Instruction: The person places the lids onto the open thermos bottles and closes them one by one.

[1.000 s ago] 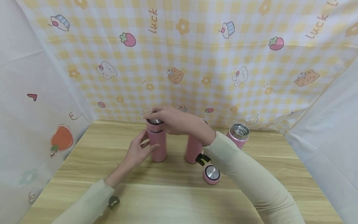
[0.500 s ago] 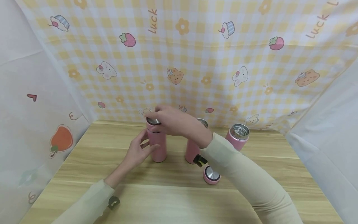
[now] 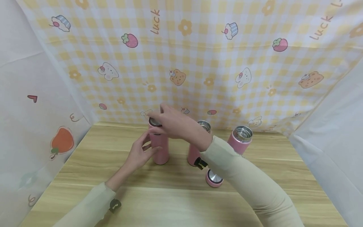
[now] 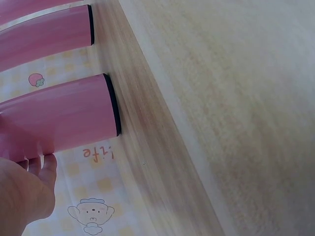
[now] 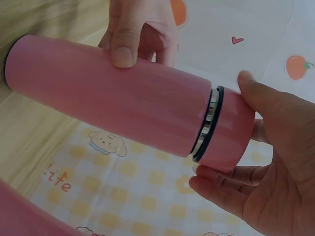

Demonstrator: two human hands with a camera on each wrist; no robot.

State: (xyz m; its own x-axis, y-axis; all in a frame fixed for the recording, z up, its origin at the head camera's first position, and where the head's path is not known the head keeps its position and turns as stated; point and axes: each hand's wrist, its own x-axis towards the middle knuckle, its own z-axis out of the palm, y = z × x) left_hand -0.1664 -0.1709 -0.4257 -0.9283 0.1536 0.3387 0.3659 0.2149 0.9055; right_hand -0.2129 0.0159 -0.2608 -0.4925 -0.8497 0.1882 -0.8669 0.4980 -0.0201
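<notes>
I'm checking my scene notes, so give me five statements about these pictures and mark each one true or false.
1. The left hand grips the body of the leftmost bottle, and the right hand grips its cap. True.
2. The leftmost bottle is lying on its side. False: it stands upright on the table.
3. The middle bottle has its mouth uncovered. True.
4. The rightmost bottle has a cap on. False: its mouth is open, showing the metal inside.
5. The loose cap lies on the table with its metal top facing down. False: the metal top faces up.
</notes>
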